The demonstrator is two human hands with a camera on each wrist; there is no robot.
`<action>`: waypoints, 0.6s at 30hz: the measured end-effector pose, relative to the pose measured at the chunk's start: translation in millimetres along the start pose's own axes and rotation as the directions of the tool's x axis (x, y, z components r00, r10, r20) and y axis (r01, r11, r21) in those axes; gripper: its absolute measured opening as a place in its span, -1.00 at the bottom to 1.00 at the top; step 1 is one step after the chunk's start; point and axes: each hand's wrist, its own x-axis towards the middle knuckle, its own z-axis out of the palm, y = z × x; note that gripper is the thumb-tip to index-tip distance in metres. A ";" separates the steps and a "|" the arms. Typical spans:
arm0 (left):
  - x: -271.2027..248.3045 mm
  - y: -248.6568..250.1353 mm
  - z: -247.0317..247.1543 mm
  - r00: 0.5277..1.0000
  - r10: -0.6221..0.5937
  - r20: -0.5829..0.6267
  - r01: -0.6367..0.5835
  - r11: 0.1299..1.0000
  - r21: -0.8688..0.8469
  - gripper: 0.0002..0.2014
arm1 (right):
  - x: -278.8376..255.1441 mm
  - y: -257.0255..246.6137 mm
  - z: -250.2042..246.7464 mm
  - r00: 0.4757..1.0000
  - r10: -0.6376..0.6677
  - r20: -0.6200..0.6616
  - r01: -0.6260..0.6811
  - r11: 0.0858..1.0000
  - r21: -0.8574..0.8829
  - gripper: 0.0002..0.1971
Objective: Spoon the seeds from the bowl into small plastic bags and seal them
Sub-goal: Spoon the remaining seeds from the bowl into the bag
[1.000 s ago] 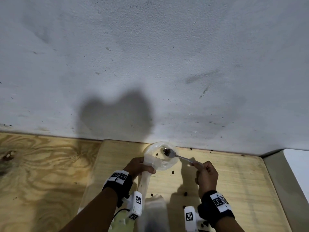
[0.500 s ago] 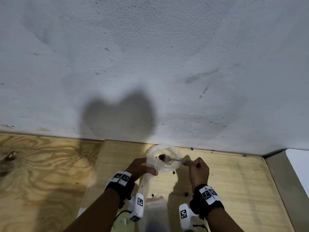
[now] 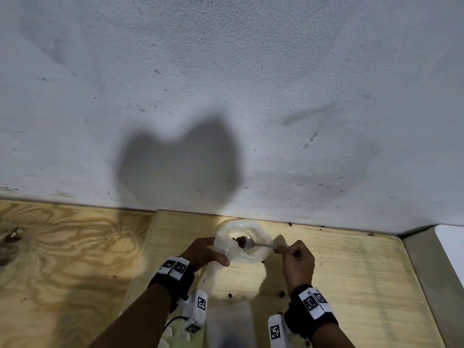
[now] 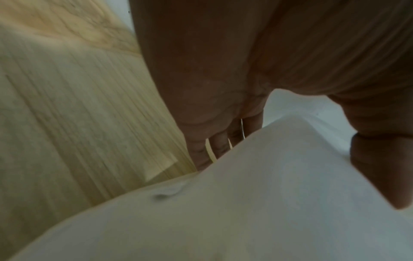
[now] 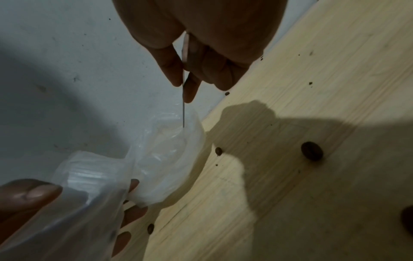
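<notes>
We've got our left hand [image 3: 204, 252] curled round the neck of a small clear plastic bag [image 3: 244, 243], thumb pressed on the near side, so the mouth is held open in a ring right up against the rough white wall [image 3: 226, 84]. Our right hand [image 3: 296, 257] pinches the thin handle of a small metal spoon [image 3: 253, 243] between thumb and fingers; the spoon's bowl sits inside the bag's mouth with a little clump of dark brown seeds [image 3: 241, 242] on it. From the right wrist view the handle runs straight down from the fingers [image 5: 172, 70] into the crinkled plastic, and the spoon's bowl is hidden by the bag there.

Everything's on a pale plywood worktop [image 3: 351, 272]. A bunch of loose dark seeds [image 5: 311, 153] are scattered on the wood near our right wrist and under the bag, plus a few along the wall edge. Both wrists wear black bands with white marker tags [image 3: 313, 301]. At the bottom edge of the head view, between our forearms, there's something pale and blurry that we can't make out. We can't pick out a seed bowl anywhere. Left wrist view is mostly palm and cloudy plastic [image 4: 245, 203], too close and blurred for detail. A big shadow [image 3: 178, 159] falls on the wall above the hands.
</notes>
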 end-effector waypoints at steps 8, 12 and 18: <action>1.9 5.8 -5.1 0.999 -0.024 0.039 0.020 0.995 0.097 -0.54 | -3.1 -0.6 2.6 1.000 -0.001 0.007 0.001 1.000 0.003 -0.60; 3.4 4.9 -3.8 0.998 -0.039 0.047 0.034 0.993 0.114 -0.51 | -6.6 2.6 7.3 1.000 0.006 0.008 -0.006 1.000 0.000 -0.59; 6.5 2.4 -1.8 0.998 -0.046 0.046 0.038 0.988 0.152 -0.47 | -8.8 17.8 15.9 0.998 0.066 -0.010 -0.065 0.997 0.047 -0.54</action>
